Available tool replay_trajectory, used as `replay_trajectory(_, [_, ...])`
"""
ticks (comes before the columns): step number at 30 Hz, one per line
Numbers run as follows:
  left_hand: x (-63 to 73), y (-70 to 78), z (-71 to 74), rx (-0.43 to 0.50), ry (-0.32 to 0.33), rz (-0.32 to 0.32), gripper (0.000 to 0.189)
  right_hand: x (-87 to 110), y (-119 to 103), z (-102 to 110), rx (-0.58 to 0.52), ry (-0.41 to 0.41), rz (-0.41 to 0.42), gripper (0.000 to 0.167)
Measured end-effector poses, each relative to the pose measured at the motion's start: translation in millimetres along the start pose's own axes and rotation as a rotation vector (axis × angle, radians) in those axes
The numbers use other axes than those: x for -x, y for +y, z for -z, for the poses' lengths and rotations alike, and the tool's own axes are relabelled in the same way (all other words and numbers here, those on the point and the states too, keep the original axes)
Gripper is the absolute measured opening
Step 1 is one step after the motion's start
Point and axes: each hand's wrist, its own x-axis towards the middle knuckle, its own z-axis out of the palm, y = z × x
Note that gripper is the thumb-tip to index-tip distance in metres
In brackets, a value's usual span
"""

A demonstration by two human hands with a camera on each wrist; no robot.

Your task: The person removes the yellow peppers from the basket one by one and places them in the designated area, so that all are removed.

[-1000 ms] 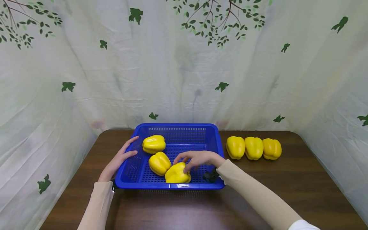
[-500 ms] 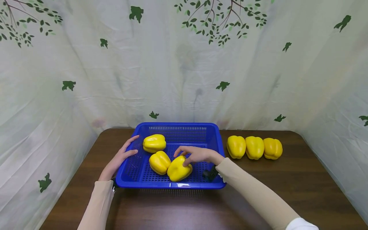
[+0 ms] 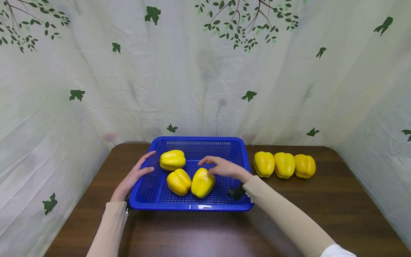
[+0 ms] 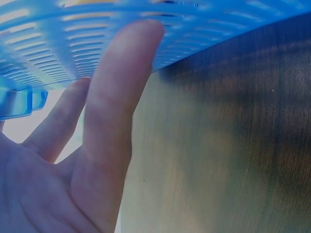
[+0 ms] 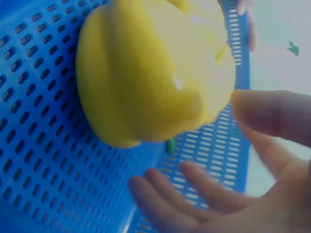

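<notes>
A blue plastic basket (image 3: 192,207) with slotted walls stands on the table, holding 3 yellow bell peppers. My left hand (image 3: 132,178) rests against its left side; in the left wrist view the straight thumb (image 4: 119,97) lies along the slotted outer wall. Inside the basket, my right hand (image 3: 224,167) is at the top of the rightmost bell pepper (image 3: 203,184). The right wrist view shows the thumb tip right at this pepper's edge, the other fingers (image 5: 204,187) spread apart from it. Beside it lies a second bell pepper (image 3: 178,182), and behind that a third (image 3: 172,160).
To the right of the basket, 3 more yellow bell peppers (image 3: 284,165) sit in a row on the brown wooden table (image 3: 308,203). A pale curtain (image 3: 192,71) with printed leaves hangs behind and at both sides.
The rightmost pepper in the basket has turned more upright and shifted slightly back and right. My right hand has moved back and loosened around it. The left hand keeps its place.
</notes>
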Motion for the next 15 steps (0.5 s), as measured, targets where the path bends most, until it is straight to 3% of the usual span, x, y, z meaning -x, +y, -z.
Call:
replay_trajectory(3, [-0.1, 0.7, 0.3, -0.008, 0.0, -0.005, 0.06, 6.7, -1.5, 3.5, -0.013, -0.006, -0.054, 0.039])
replay_trajectory(8, [0.4, 0.6, 0.0, -0.012, 0.0, 0.003, 0.06, 13.1, 0.6, 5.8, -0.084, -0.107, -0.129, 0.042])
replay_trajectory(15, [-0.7, -0.1, -0.1, -0.021, 0.002, -0.02, 0.059, 10.8, 3.9, 1.3, -0.13, -0.169, -0.151, 0.054])
